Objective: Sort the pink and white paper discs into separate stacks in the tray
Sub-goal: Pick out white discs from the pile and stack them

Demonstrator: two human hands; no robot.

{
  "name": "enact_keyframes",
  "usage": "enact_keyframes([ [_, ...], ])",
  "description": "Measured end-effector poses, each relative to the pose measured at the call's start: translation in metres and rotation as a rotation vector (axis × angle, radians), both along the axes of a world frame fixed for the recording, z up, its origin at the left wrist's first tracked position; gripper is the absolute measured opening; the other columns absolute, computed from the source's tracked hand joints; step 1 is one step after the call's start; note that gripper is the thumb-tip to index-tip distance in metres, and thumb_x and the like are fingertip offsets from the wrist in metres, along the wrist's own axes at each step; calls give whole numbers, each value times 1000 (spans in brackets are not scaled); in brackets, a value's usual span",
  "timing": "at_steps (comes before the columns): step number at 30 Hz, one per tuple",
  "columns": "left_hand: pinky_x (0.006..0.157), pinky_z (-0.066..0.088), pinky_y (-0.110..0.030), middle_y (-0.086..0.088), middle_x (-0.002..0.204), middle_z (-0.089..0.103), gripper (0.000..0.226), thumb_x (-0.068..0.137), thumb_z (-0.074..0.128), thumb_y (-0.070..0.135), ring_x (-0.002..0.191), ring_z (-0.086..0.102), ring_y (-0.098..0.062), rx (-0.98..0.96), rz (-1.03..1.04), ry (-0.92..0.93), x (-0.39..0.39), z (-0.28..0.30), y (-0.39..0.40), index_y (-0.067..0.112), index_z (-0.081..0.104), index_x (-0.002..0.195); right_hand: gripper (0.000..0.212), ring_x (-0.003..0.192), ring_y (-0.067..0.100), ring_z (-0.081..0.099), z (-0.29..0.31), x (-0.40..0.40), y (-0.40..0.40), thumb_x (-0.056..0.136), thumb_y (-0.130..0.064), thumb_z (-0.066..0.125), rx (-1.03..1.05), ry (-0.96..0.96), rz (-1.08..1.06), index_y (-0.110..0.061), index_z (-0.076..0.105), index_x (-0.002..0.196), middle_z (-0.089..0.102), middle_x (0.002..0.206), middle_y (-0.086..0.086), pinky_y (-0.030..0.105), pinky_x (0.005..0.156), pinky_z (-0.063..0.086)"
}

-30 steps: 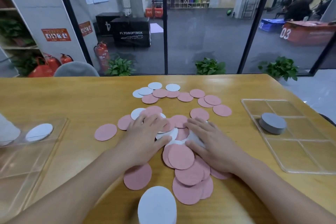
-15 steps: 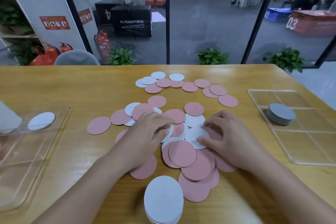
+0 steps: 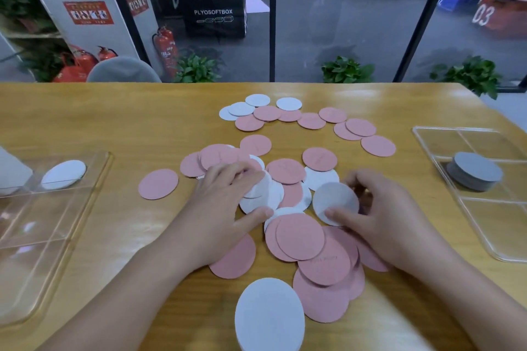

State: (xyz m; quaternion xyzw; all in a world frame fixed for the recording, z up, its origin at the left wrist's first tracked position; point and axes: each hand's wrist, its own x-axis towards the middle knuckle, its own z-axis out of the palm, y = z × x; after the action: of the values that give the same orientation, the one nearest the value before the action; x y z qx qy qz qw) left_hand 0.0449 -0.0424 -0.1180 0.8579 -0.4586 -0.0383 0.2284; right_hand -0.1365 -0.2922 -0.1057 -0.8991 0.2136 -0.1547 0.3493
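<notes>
On the wooden counter (image 3: 94, 120), pink discs (image 3: 299, 236) and white discs (image 3: 258, 100) lie mixed in a loose, overlapping scatter. Left hand (image 3: 225, 208) rests on the heap, its fingers (image 3: 239, 172) curled round a few white discs, thumb beneath. Right hand (image 3: 382, 216) pinches one lifted white disc (image 3: 335, 202) between thumb and curled fingers. A left tray (image 3: 57, 236) holds one white disc; a right tray (image 3: 484, 225) holds a grey stack (image 3: 474, 169). A white stack (image 3: 269, 315) sits nearest the camera.

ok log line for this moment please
left hand: gripping white discs | right hand: pinching white disc | pink discs: loose on table
</notes>
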Motion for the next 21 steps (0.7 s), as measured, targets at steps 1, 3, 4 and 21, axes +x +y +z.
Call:
enact_keyframes([
  [1, 122, 28, -31, 35, 156, 31, 55, 104, 57, 64, 149, 21, 2, -31, 6, 15, 1, 0, 1, 50, 47, 157, 27, 75, 9, 63, 1, 0, 0, 84, -38, 92, 15, -9, 4, -33, 66, 87, 71, 79, -12, 28, 62, 42],
  [3, 119, 30, -29, 30, 154, 36, 42, 108, 57, 56, 148, 26, 1, -92, 25, 35, 1, -1, 3, 49, 55, 150, 20, 62, 10, 61, 2, 0, 3, 92, -32, 87, 58, -14, 38, -27, 70, 83, 72, 69, -9, 25, 56, 43],
  [4, 119, 31, -29, 30, 151, 39, 39, 109, 57, 53, 146, 28, 0, -101, 36, 31, 2, -2, 4, 47, 58, 147, 19, 58, 10, 58, 1, 0, 4, 96, -29, 84, 70, -18, 55, -24, 71, 82, 71, 66, -8, 22, 54, 42],
  [21, 116, 33, -39, 28, 145, 54, 55, 100, 44, 71, 136, 40, -13, 0, 120, -141, 9, -3, 11, 43, 65, 143, 22, 52, 15, 51, 1, -1, 18, 111, -16, 63, 293, -142, 71, -33, 73, 120, 62, 58, -11, 29, 53, 42],
])
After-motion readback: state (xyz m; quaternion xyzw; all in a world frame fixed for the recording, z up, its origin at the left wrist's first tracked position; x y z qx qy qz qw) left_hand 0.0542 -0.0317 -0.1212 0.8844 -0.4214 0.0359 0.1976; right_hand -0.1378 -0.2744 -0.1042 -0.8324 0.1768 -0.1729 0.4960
